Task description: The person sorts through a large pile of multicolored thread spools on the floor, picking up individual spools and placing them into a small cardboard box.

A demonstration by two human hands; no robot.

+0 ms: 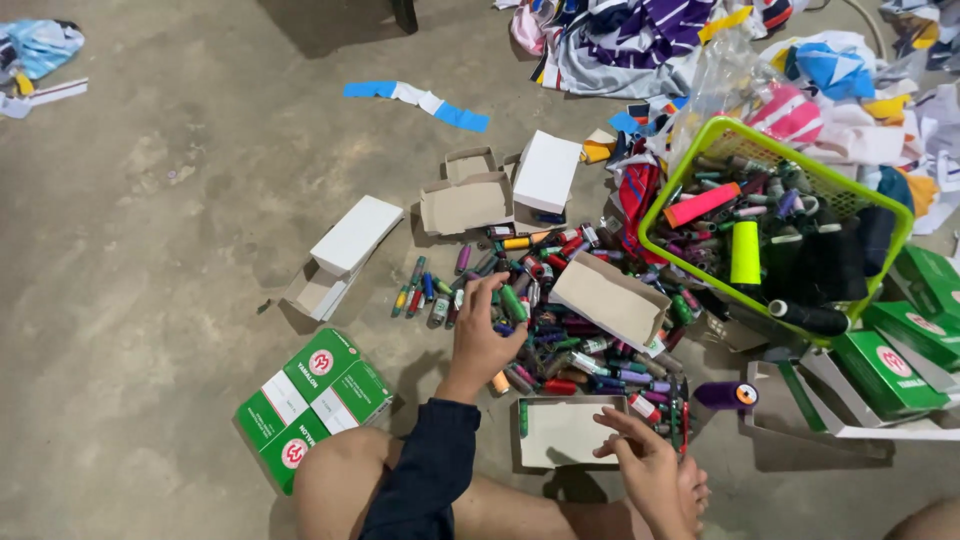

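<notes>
On the concrete floor (180, 250), the left hand (482, 335) reaches into the heap of small thread spools (560, 340), fingers curled and pinching a green spool (513, 303). The right hand (645, 455) hovers with fingers loosely spread beside the open cardboard box (560, 432), just below the heap. A green basket (780, 225) sits right.

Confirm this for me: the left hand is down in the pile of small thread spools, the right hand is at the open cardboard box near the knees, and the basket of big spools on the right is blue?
Not quite: the basket is lime green, not blue, as the head view shows. The rest stands: the left hand is in the pile of small thread spools, and the right hand is at the open cardboard box near the knees.
</notes>
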